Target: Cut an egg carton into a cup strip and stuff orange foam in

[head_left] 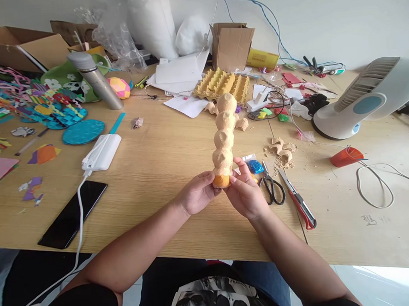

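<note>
Between my hands is an egg carton strip (223, 140), a single row of bumpy tan cups with an orange near end. It points away from me, held above the table. My left hand (200, 190) grips the near end from the left, fingers curled under it. My right hand (246, 194) pinches the same end from the right, its index finger raised along the side. Right of that hand lie black-handled scissors (273, 188), a red box cutter (300, 202) and a blue lump in clear wrapping (255, 167). Torn carton scraps (281, 150) lie farther back.
A yellow egg tray (223, 85) and a cardboard box (232, 47) stand at the back. At right are a white fan (357, 100) and an orange cup (346, 156). At left lie a black phone (73, 215), a white power bank (102, 152) and a metal flask (96, 81).
</note>
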The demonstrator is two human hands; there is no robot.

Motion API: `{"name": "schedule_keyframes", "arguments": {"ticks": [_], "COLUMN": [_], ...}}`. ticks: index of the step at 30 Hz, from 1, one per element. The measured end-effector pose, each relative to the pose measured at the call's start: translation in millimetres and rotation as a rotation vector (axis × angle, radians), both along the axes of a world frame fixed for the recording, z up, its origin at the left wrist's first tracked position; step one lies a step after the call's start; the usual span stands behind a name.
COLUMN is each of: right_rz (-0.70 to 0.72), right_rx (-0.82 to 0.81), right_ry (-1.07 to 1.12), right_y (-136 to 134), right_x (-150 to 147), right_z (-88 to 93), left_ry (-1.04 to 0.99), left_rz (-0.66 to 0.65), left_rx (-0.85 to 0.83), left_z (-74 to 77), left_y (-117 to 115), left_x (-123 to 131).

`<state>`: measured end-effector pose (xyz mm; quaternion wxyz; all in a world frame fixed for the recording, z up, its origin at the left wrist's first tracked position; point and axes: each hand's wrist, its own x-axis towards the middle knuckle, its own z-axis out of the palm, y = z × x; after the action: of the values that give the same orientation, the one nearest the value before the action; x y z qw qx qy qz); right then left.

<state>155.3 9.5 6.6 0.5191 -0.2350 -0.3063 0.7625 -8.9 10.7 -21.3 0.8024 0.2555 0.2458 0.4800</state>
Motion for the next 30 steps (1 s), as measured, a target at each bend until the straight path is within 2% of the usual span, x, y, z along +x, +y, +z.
{"name": "schedule_keyframes", "arguments": {"ticks": [30], "right_rz": [0.049], "right_rx": [0.002], "right_ry": [-0.011], "right_y": [1.4], "right_x": [3.3], "right_z": [-0.2], "left_ry": [0.007], "left_rz": [0.011], "left_rx": [0.0], "left_z": [2.1], "left_y": [-1.8], "left_x": [0.1]}}
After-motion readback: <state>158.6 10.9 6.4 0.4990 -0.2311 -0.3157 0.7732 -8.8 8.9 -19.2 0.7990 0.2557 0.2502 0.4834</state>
